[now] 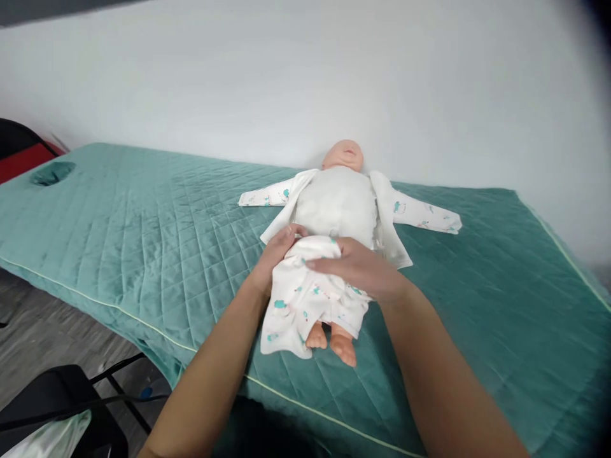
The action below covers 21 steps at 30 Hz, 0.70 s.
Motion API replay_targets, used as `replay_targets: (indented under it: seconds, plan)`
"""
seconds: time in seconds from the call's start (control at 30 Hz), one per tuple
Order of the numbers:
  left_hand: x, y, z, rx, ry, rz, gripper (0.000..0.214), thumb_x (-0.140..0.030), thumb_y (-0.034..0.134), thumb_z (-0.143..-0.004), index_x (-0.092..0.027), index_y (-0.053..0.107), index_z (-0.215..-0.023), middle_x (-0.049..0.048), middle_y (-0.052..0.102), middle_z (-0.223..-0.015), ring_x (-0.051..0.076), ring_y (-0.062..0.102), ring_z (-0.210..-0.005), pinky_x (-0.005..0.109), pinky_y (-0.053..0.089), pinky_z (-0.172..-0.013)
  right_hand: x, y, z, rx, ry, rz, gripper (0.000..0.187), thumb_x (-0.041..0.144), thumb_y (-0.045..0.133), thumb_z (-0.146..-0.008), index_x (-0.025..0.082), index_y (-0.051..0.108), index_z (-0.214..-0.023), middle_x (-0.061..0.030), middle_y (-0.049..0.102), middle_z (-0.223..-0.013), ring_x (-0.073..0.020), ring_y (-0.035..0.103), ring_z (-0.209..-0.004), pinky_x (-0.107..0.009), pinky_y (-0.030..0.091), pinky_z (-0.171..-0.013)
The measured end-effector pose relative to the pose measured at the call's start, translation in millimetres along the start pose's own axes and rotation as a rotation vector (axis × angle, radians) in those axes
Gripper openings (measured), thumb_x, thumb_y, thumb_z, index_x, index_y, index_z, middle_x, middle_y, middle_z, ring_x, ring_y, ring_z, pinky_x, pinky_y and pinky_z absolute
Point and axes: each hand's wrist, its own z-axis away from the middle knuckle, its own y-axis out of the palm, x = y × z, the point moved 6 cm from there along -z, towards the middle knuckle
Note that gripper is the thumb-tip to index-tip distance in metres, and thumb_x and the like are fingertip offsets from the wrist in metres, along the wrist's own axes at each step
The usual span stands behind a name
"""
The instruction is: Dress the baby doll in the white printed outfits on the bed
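Mid-frame, the left hand and right hand grasp the printed pants at the waist's two sides, seemingly to hold the fabric even around the doll

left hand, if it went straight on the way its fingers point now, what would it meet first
Probably the doll's white torso, just beyond the left hand at the waist of the patterned trousers. Depth is unclear, so the fingers may already touch it.
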Motion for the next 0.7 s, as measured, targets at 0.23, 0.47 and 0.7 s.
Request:
replay_targets:
  seconds: [0.23, 0.47, 0.7]
  plan:
    - [1.3, 6.6, 12.4, 0.206, -0.063, -0.200, 0.055, -0.028, 0.090, -0.064, -0.017, 0.067, -0.112, 0.0051, 0.072, -0.099, 0.019, 0.067, -0.083, 0.028, 0.050, -0.076, -9.4, -8.8, -4.5, -0.134, 0.034, -0.401, 0.029, 0.039, 0.081, -0.076, 0.018, 0.072, -0.093, -0.0043, 0.074, -0.083, -0.0185, 0.068, -0.072, -0.029, 0.053, -0.064]
    - [7.3, 6.4, 11.4, 0.046, -0.032, 0.075, 0.038, -0.029, 0.084, -0.069, -0.015, 0.070, -0.103, 0.0056, 0.075, -0.088, 0.022, 0.072, -0.078, 0.031, 0.054, -0.073, -1.2, -5.1, -2.9, -0.113, -0.023, -0.269, 0.032, 0.034, 0.087, -0.069, 0.020, 0.070, -0.093, -0.0007, 0.071, -0.082, -0.0159, 0.064, -0.071, -0.027, 0.050, -0.062]
    - [7.3, -0.7, 12.4, 0.043, 0.021, 0.194, 0.027, -0.032, 0.082, -0.069, -0.017, 0.068, -0.086, 0.0040, 0.072, -0.081, 0.028, 0.073, -0.088, 0.036, 0.058, -0.077, 1.9, 2.2, 5.3, 0.240, 0.003, 0.169, 0.029, 0.038, 0.086, -0.070, 0.019, 0.075, -0.089, -0.0002, 0.073, -0.084, -0.0173, 0.064, -0.074, -0.027, 0.050, -0.066]
